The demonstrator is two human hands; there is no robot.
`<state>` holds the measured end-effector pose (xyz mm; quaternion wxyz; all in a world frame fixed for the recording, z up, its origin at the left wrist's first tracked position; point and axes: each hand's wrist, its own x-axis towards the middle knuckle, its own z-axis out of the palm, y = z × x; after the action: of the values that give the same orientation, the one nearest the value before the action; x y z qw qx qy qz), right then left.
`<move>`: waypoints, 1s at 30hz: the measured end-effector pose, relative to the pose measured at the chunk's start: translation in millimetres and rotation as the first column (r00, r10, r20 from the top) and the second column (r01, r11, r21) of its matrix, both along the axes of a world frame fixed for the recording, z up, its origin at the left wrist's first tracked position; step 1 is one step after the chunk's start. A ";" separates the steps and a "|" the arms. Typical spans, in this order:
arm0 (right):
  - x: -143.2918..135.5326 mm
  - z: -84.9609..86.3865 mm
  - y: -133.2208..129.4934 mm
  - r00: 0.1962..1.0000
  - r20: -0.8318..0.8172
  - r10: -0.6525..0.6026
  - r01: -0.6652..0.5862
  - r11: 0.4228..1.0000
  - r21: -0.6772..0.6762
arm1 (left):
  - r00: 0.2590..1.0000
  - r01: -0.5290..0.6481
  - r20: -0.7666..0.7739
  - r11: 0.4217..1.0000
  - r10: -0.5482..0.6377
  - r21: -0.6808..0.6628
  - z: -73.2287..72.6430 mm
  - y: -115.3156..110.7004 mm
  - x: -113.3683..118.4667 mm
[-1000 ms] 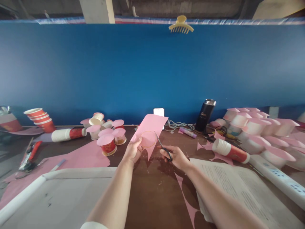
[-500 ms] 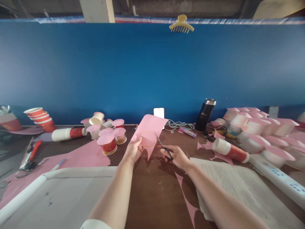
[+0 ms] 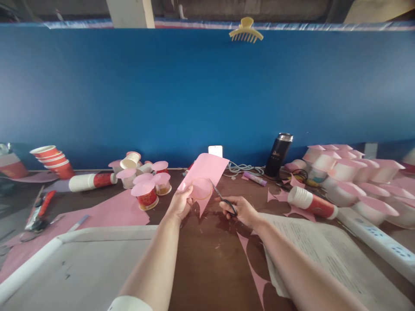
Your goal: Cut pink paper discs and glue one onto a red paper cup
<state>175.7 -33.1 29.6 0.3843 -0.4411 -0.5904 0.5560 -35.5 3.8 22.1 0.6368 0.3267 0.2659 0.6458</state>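
My left hand point(image 3: 181, 202) pinches a sheet of pink paper point(image 3: 208, 167) at its lower left side, over the middle of the table. A circle is drawn or outlined on the sheet, and a pointed flap hangs below it. The fingers of my right hand point(image 3: 239, 210) are wrapped round the handles of dark scissors point(image 3: 227, 201). The scissors' blades point up and left and touch the paper at the circle's right edge. Below my right hand lies a curved pink offcut point(image 3: 254, 270).
Pink-topped cups point(image 3: 145, 190) stand left of centre, with many more point(image 3: 346, 170) piled at the right. A black flask point(image 3: 279, 155), a lit phone point(image 3: 215, 150) and cables line the back. Printed sheets point(image 3: 301, 246) and a power strip point(image 3: 378, 237) lie on the right.
The paper has tilted slightly in my left hand, its top edge shifting a little. Both hands hold nearly the same positions, and the whole view has drifted slightly.
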 end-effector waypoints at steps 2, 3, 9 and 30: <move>-0.2 2.5 -1.3 1.000 -0.003 -0.001 0.001 1.000 0.000 | 1.000 0.005 -0.008 1.000 -0.005 -0.001 -0.5 0.1 0.1; -0.5 3.5 -1.8 1.000 -0.004 -0.001 0.001 1.000 -0.001 | 1.000 0.008 -0.010 1.000 -0.008 0.007 -0.9 0.0 0.1; 0.1 3.4 -1.2 1.000 0.001 -0.005 0.005 1.000 0.016 | 0.997 0.058 -0.048 0.996 -0.055 0.070 -2.1 -0.8 1.2; 1.6 2.2 -0.6 1.000 0.000 0.005 -0.005 1.000 0.007 | 0.998 0.055 -0.041 0.997 -0.053 0.060 1.3 -2.7 -0.1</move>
<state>177.3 -33.6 31.9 0.3847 -0.4383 -0.5934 0.5548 -35.6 1.1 23.4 0.6382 0.3658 0.2498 0.6296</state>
